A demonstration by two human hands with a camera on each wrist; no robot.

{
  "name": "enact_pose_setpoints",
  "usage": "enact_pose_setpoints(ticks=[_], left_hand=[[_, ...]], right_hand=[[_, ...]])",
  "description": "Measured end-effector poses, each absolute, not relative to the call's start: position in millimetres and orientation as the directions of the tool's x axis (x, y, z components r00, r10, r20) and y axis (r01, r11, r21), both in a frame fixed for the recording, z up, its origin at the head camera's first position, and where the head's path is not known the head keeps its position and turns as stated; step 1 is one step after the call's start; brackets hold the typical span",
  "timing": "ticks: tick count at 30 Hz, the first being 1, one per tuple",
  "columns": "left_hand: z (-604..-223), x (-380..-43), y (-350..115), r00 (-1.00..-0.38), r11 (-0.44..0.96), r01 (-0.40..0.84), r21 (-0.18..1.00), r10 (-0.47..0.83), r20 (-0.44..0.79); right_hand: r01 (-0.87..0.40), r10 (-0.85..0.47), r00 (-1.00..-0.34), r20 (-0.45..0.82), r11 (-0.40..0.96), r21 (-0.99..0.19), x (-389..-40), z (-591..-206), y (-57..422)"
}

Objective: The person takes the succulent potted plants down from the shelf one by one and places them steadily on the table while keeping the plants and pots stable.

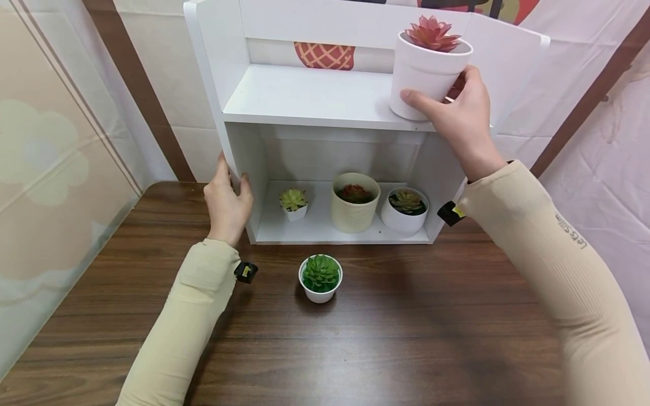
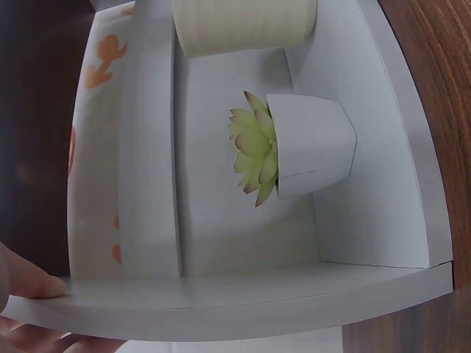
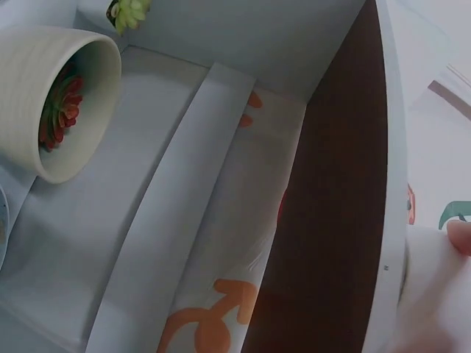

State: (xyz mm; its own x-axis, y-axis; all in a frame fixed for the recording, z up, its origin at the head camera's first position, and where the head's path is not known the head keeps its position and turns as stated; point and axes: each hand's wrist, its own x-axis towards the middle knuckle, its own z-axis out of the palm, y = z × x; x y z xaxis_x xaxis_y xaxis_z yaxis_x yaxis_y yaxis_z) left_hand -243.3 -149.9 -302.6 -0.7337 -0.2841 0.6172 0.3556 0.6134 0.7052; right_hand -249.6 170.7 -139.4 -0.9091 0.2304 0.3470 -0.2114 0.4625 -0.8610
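My right hand [image 1: 464, 115] grips a white pot [image 1: 424, 73] with a red succulent [image 1: 431, 34], thumb across its front. The pot is at the right end of the white shelf's upper board [image 1: 310, 93], its base overlapping the board's front edge. At the left, my left hand [image 1: 228, 203] holds the shelf's side panel [image 2: 221, 312], thumb [image 2: 33, 279] on the inner face and fingers outside. On the lower level stand a small pot with a light green succulent [image 2: 254, 147], a cream pot [image 3: 103, 110] with a reddish succulent, and a low white pot [image 1: 404, 217].
A small white pot with a green succulent [image 1: 321, 276] stands on the brown wooden table [image 1: 386, 349], in front of the shelf. Patterned cloth [image 1: 45, 113] hangs behind and beside the table.
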Motion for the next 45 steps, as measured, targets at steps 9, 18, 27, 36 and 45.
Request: enact_pose_setpoints(ticks=[9, 18, 27, 36, 45], left_hand=[[-303.5, -243.0, -149.5, -0.729, 0.611, 0.365, 0.702, -0.281, 0.624], [-304.5, -243.4, -150.0, -0.726, 0.612, 0.371, 0.699, -0.278, 0.629], [-303.2, -242.9, -150.3, -0.732, 0.602, 0.364, 0.71, -0.286, 0.618], [-303.0, -242.6, -150.2, -0.735, 0.6, 0.363, 0.713, -0.285, 0.615], [-305.1, -243.5, -150.5, -0.725, 0.604, 0.371, 0.705, -0.286, 0.627]], right_hand=[[-0.271, 0.205, -0.903, 0.378, 0.412, -0.87, -234.6, -142.2, 175.5], [-0.337, 0.167, -0.895, 0.413, 0.352, -0.873, -219.5, -147.4, 175.8], [-0.402, 0.126, -0.881, 0.456, 0.306, -0.863, -206.9, -152.4, 173.7], [-0.465, 0.097, -0.86, 0.501, 0.251, -0.849, -193.8, -161.5, 174.1], [-0.495, 0.078, -0.846, 0.528, 0.254, -0.831, -184.0, -169.5, 176.5]])
